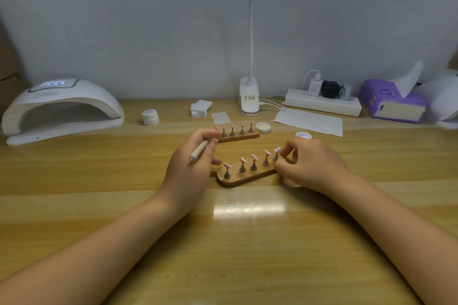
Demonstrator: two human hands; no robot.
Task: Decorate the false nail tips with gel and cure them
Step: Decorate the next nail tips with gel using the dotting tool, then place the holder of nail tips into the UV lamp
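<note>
Both forearms are lying on the glossy wooden surface (247, 242). My left hand (190, 168) is gripping a slim pale pen tool (199, 151); my right hand (309, 163) is pinching the rightmost pink nail tip (277, 150) on the near wooden stand (245, 178). Squeezing risks smearing gel or toppling its small metal peg. At ten o'clock, the smooth domed curing lamp (62, 106) is waiting.
</note>
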